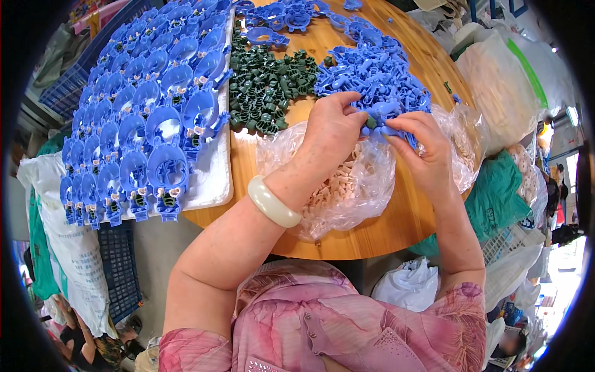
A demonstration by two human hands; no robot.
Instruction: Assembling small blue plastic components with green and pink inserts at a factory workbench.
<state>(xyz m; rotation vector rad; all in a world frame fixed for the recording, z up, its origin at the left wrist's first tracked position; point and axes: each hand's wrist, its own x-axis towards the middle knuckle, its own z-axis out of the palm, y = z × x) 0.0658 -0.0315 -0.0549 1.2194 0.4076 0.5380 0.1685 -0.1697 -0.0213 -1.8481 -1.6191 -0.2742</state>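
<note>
My left hand (334, 124), with a pale bangle (273, 202) on its wrist, pinches a small dark green plastic piece (371, 122). Close beside it, my right hand (426, 149) has thumb and forefinger closed on a small blue plastic part (385, 130). The two pieces meet between my fingertips; whether they are joined I cannot tell. Just beyond my hands lies a heap of blue plastic parts (372, 74). To its left is a pile of dark green parts (266, 87). Under my hands, a clear plastic bag (372, 186) holds many small peach-coloured pieces (334, 192).
A white tray (217, 180) on the left carries rows of blue ring-shaped assemblies (167, 164). More blue ring frames (266, 36) lie at the far side of the round wooden table (384, 235). Another bag of peach pieces (462, 142) sits at right. Sacks (496, 186) and crates (118, 266) surround the table.
</note>
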